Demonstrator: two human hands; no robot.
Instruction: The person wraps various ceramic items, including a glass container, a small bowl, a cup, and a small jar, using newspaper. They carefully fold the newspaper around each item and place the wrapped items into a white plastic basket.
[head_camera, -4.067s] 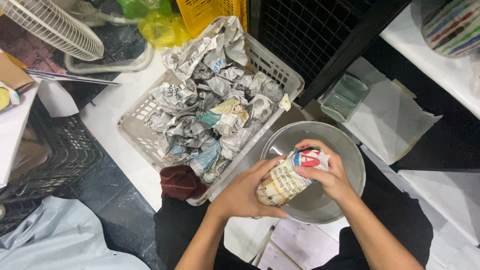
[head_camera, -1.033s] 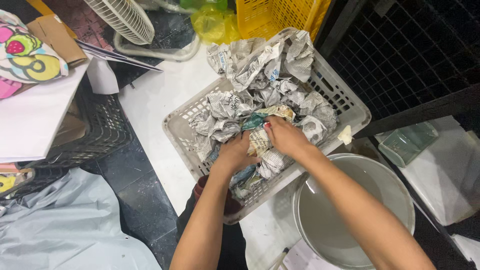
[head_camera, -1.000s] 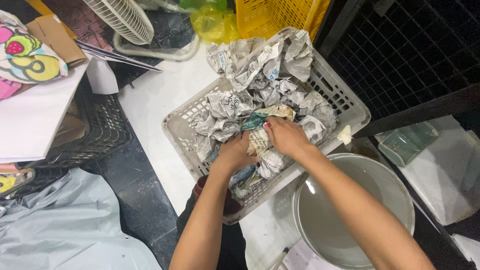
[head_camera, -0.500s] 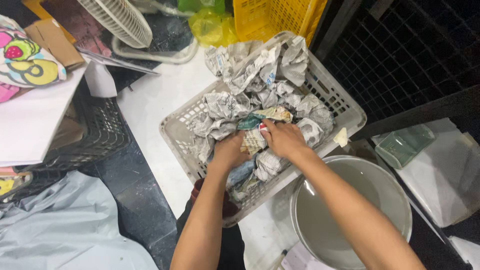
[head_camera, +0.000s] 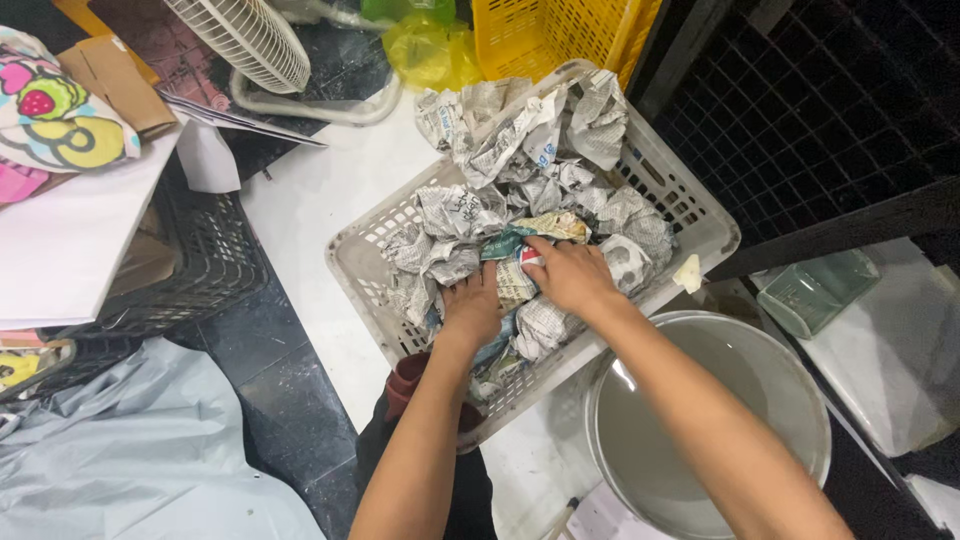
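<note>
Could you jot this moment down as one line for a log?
left hand: on newspaper bundles | right hand: on newspaper bundle | place: white basket | nearby: metal bowl

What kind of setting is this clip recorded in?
Probably a small packing or storage workroom: both hands press into a white basket full of newspaper-wrapped bundles, beside a yellow crate, a metal basin and a floor fan.

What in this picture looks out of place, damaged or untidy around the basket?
Nothing looks spilled or broken. The crumpled newspaper bundles are heaped unevenly in the white basket, higher at the far end. Both the left hand and right hand press on one bundle. The metal basin beside it sits upright.
</note>
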